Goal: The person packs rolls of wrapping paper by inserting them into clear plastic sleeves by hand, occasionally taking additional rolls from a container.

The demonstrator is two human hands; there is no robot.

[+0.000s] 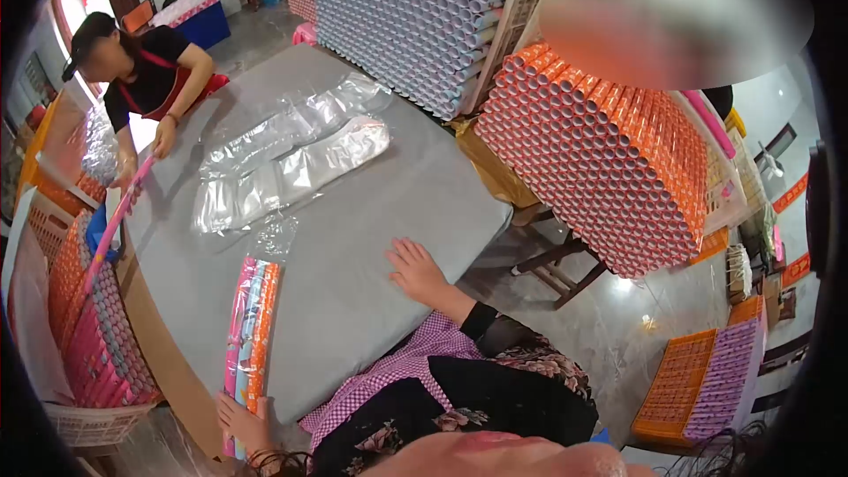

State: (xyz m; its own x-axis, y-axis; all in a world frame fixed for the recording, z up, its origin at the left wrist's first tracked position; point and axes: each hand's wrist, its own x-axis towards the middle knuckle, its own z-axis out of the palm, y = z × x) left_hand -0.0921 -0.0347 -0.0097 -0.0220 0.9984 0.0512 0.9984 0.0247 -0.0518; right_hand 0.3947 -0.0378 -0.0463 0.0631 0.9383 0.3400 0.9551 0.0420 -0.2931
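My left hand (245,424) grips the near end of a bundle of wrapping paper rolls (253,314) at the table's front edge. Pink, light blue and orange rolls lie side by side in it, inside a clear plastic sleeve (276,237) whose loose end extends past their far ends. My right hand (417,272) rests flat on the grey table (353,300) with its fingers spread, holding nothing. Beyond the bundle lie two stacks of clear plastic sleeves, a nearer stack (291,175) and a farther stack (283,119).
Across the table a co-worker (163,75) holds a long pink roll (122,208) above a crate (88,424) full of rolls at the left. Large stacks of blue rolls (406,26) and orange rolls (601,159) stand behind and right. Orange and purple crates (702,375) sit lower right.
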